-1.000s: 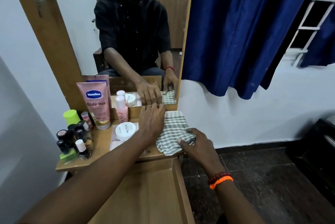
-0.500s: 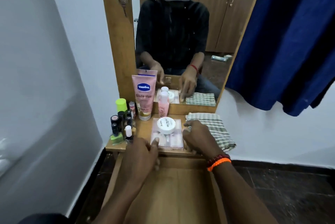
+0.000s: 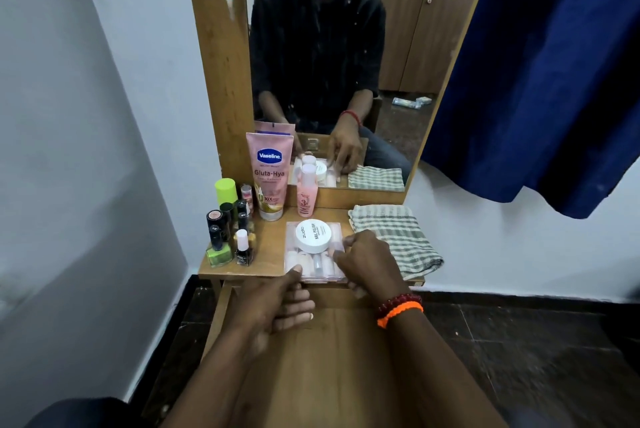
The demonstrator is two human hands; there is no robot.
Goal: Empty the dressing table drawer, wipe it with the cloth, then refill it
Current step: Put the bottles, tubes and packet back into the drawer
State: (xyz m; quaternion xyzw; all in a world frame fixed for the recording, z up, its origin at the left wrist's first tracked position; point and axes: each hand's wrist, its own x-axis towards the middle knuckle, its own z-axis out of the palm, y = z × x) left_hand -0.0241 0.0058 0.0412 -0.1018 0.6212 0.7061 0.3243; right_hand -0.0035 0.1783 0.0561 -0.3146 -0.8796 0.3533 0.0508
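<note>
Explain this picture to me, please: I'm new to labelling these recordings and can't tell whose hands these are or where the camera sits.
There is no robot here. The camera is worn on a person's head and looks forward and down, so the two arms coming from the bottom edge are that person's own. The mirror shows them seated, wearing the headset.

The left hand and right hand both grip a clear flat box at the front of the dressing table top. A white round jar sits on that box.

Also on the top: a striped cloth to the right, a pink Vaseline tube, a small pink bottle, and nail polish bottles to the left. Below, the open drawer shows bare wood.
</note>
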